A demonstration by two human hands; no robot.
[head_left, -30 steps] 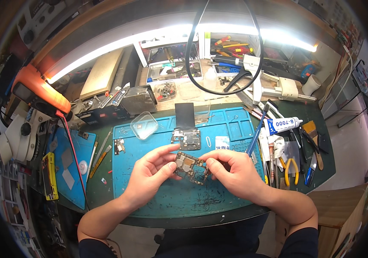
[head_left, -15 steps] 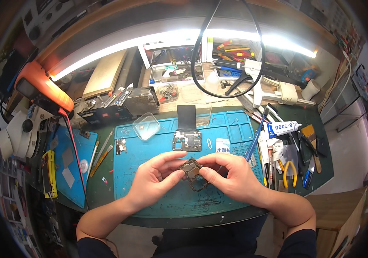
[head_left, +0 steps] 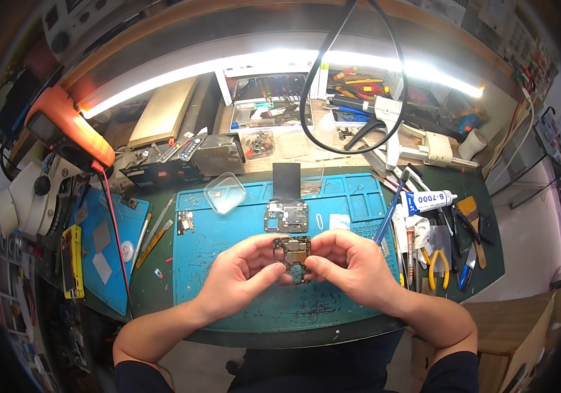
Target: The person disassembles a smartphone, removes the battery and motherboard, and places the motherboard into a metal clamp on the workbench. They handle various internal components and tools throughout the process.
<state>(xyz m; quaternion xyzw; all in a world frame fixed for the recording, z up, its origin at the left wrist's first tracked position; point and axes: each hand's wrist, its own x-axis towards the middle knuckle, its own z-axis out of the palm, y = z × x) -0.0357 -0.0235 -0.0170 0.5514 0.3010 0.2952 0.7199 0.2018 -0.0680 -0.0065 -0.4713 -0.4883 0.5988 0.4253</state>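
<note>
Between both hands, above the blue repair mat [head_left: 202,308], I hold a phone circuit board [head_left: 295,249] with metal shields and gold patches. My left hand [head_left: 244,265] grips its left edge, thumb on the near left side and fingers curled behind. My right hand [head_left: 346,265] pinches the right edge, with the thumb over the lower right part. Just beyond the hands lies a dark phone cover plate [head_left: 287,217], with a black flat sheet [head_left: 286,181] extending from its far side. A paper clip [head_left: 320,221] rests to the right of it.
A clear plastic dish [head_left: 225,192] stands at the mat's far left. Right of the mat are a glue tube [head_left: 430,200], yellow-handled pliers [head_left: 436,270] and blue tweezers [head_left: 390,211]. An orange multimeter [head_left: 71,124] leans at the left. A black cable loop [head_left: 303,108] hangs over the back.
The circuit board has turned from a slanted position to nearly upright in my view. Both hands still hold it, and the whole view has shifted slightly.
</note>
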